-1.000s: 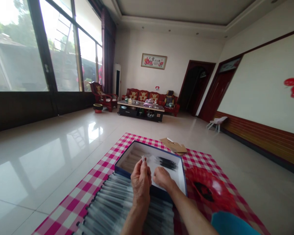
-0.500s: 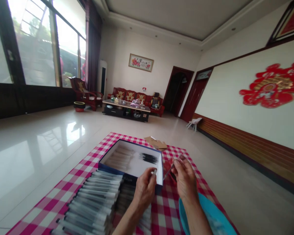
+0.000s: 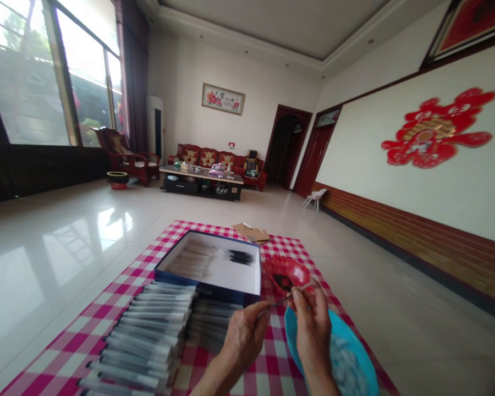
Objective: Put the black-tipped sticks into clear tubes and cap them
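My right hand [image 3: 313,327] pinches a thin dark pen refill [image 3: 281,301] near its far end. The refill slants down to my left hand [image 3: 247,330], whose fingers are closed around a pale pen barrel, now mostly hidden. Below the hands stands a blue basin [image 3: 291,335] of small translucent pieces; the right forearm passes over it. Just beyond the right fingers is a red flower-shaped bowl [image 3: 299,269] with small dark parts. A stack of clear pens with black ends [image 3: 144,330] lies left of my hands, with darker thin sticks [image 3: 208,324] beside it.
An open shallow box [image 3: 253,280] holds pale translucent tubes [image 3: 193,258] and black pieces [image 3: 240,257]. Cardboard scraps [image 3: 251,233] lie behind it. The checked cloth [image 3: 272,344] covers the table. Farther off are a coffee table [image 3: 202,181], a sofa and a small white chair [image 3: 314,198].
My hands have come together, and the refill now reaches my left hand. The right hand has lowered slightly. The view has turned right, uncovering the red bowl and more of the basin.
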A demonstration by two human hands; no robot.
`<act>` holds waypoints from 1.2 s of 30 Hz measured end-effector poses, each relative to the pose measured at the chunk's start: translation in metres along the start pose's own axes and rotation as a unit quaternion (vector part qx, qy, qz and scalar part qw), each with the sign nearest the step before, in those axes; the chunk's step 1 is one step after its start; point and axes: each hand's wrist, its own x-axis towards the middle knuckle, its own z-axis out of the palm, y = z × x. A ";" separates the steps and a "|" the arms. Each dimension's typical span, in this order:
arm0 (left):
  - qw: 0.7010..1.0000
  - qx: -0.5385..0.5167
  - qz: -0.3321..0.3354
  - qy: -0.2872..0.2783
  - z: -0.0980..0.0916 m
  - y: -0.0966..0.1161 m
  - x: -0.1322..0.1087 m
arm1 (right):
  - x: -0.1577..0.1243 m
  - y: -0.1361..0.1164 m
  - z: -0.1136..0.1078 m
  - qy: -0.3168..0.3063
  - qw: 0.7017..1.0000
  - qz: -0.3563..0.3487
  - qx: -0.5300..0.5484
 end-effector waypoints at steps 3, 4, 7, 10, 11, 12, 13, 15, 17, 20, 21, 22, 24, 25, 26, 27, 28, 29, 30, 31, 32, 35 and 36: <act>0.999 0.035 0.025 -0.018 -0.001 -0.004 -0.002 | -0.007 0.002 0.000 -0.013 1.000 -0.006 -0.016; 0.998 0.053 0.029 -0.023 -0.002 -0.006 -0.002 | -0.009 0.003 -0.001 -0.016 1.000 -0.008 -0.020; 0.994 0.095 0.029 -0.036 -0.006 -0.013 -0.004 | -0.013 0.010 -0.002 -0.017 1.000 -0.001 -0.025; 0.992 0.084 0.054 -0.075 -0.014 -0.017 -0.004 | -0.013 0.017 -0.005 -0.027 0.999 0.005 -0.026; 0.991 0.068 0.065 -0.093 -0.016 -0.018 -0.003 | -0.012 0.019 -0.005 -0.034 0.999 0.004 -0.027; 0.990 0.048 0.071 -0.110 -0.018 -0.018 -0.003 | -0.011 0.020 -0.005 -0.042 0.999 0.002 -0.029; 0.989 0.026 0.071 -0.124 -0.020 -0.018 -0.002 | -0.011 0.022 -0.005 -0.051 0.998 0.000 -0.031; 0.990 -0.013 0.058 -0.131 -0.020 -0.019 -0.001 | -0.014 0.024 -0.003 -0.071 0.997 -0.004 -0.035; 0.992 -0.039 0.039 -0.113 -0.018 -0.020 0.000 | -0.019 0.026 0.002 -0.088 0.995 -0.015 -0.044; 0.996 -0.060 0.020 -0.070 -0.013 -0.024 0.000 | -0.033 0.028 0.012 -0.108 0.988 -0.053 -0.098; 0.996 -0.071 0.013 -0.058 -0.012 -0.025 0.000 | -0.037 0.028 0.015 -0.115 0.983 -0.073 -0.126; 0.995 -0.086 0.005 -0.049 -0.011 -0.027 0.000 | -0.041 0.027 0.018 -0.123 0.975 -0.096 -0.156; 0.992 -0.118 -0.012 -0.030 -0.009 -0.030 0.000 | -0.044 0.025 0.020 -0.151 0.955 -0.147 -0.210; 0.991 -0.131 -0.021 -0.019 -0.009 -0.032 0.000 | -0.041 0.023 0.019 -0.166 0.943 -0.170 -0.234; 0.990 -0.140 -0.029 -0.009 -0.008 -0.034 -0.001 | -0.035 0.022 0.018 -0.179 0.931 -0.192 -0.255; 0.989 -0.146 -0.038 -0.002 -0.008 -0.036 -0.001 | -0.026 0.021 0.015 -0.188 0.918 -0.209 -0.279; 0.988 -0.150 -0.047 0.004 -0.008 -0.038 -0.001 | -0.012 0.020 0.011 -0.192 0.904 -0.221 -0.312; 0.986 -0.154 -0.055 0.007 -0.007 -0.040 -0.002 | 0.005 0.021 0.006 -0.189 0.890 -0.230 -0.346; 0.985 -0.159 -0.061 0.010 -0.007 -0.041 -0.002 | 0.024 0.022 0.001 -0.186 0.869 -0.228 -0.398; 0.984 -0.163 -0.064 0.012 -0.007 -0.042 -0.003 | 0.046 0.023 -0.004 -0.183 0.841 -0.213 -0.462; 0.984 -0.167 -0.064 0.015 -0.007 -0.043 -0.003 | 0.068 0.026 -0.008 -0.186 0.828 -0.200 -0.489; 0.983 -0.170 -0.064 0.022 -0.006 -0.046 -0.002 | 0.127 0.037 -0.016 -0.214 0.793 -0.156 -0.548; 0.983 -0.169 -0.066 0.023 -0.006 -0.046 -0.002 | 0.141 0.041 -0.016 -0.230 0.779 -0.141 -0.566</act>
